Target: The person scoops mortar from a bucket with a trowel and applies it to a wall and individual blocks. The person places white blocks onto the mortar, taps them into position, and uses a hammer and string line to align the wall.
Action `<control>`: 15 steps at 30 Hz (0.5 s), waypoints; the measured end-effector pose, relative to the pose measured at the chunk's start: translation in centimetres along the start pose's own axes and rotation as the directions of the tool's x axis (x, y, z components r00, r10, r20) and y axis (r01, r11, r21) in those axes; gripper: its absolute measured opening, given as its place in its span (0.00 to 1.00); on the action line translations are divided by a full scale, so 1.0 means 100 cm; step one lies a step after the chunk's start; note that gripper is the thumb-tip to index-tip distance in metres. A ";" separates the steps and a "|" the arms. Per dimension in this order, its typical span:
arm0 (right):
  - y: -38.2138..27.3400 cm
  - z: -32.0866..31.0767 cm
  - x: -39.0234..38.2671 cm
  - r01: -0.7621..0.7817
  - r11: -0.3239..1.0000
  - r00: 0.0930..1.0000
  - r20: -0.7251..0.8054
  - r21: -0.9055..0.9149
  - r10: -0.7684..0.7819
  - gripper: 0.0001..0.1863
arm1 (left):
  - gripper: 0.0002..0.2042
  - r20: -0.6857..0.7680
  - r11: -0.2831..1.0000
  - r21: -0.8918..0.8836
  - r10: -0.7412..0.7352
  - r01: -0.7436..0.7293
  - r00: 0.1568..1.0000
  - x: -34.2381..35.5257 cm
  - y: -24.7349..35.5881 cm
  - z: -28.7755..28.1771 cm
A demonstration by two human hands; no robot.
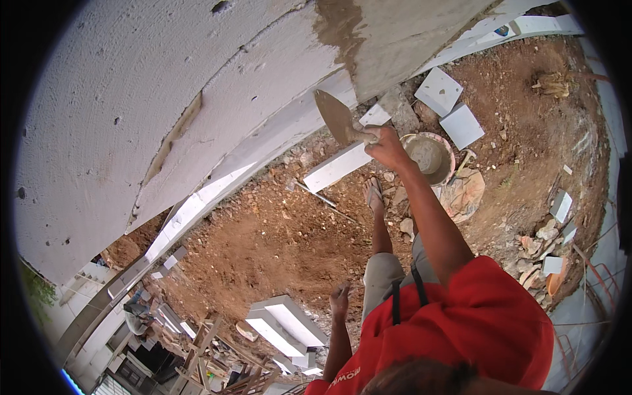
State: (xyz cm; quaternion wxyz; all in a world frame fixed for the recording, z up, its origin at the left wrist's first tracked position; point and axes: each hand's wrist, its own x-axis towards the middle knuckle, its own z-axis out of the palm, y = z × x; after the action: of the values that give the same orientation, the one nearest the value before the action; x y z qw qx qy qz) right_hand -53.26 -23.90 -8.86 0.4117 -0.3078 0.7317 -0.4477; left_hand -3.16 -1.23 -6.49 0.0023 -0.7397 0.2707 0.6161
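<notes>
Right hand (388, 149) grips the trowel (334, 117) by its handle, blade angled toward the left wall (276, 79), probably for flat contact, with the mortar bucket (451, 158) on the ground (283, 237) just right, presumably for quick scooping, while the left hand (339, 300) hangs nearer, grip unclear.

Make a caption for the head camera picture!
Trowel in the right hand's grip, beside a pale wall, with a bucket of mortar on reddish dirt.
</notes>
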 end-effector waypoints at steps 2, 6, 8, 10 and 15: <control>0.020 0.013 -0.007 -0.031 0.997 0.991 -0.128 0.077 0.041 0.24 | 0.14 0.004 1.000 0.021 0.006 -0.006 1.000 0.004 0.001 -0.003; 0.025 0.042 0.015 0.036 0.873 0.962 -0.252 0.487 0.101 0.17 | 0.12 -0.012 0.999 0.040 0.009 -0.008 1.000 -0.001 0.006 -0.008; 0.020 0.069 0.043 0.042 0.795 0.948 -0.275 0.605 0.159 0.15 | 0.11 -0.018 0.999 0.049 0.007 -0.006 1.000 -0.004 0.008 -0.012; 0.018 0.096 0.060 0.052 0.681 0.987 -0.143 0.731 0.079 0.16 | 0.10 -0.008 0.997 0.082 0.013 -0.013 1.000 0.000 0.007 -0.020; 0.041 0.096 0.003 -0.325 0.896 0.945 0.072 0.302 0.319 0.17 | 0.11 -0.009 0.999 -0.038 -0.028 0.028 1.000 -0.011 -0.001 -0.019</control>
State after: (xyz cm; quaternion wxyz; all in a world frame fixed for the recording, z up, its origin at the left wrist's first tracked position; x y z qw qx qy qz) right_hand -45.29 -26.33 -15.18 0.5308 -0.1186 0.6888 -0.4793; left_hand -1.54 -1.34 -5.02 -0.0045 -0.7461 0.2486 0.6177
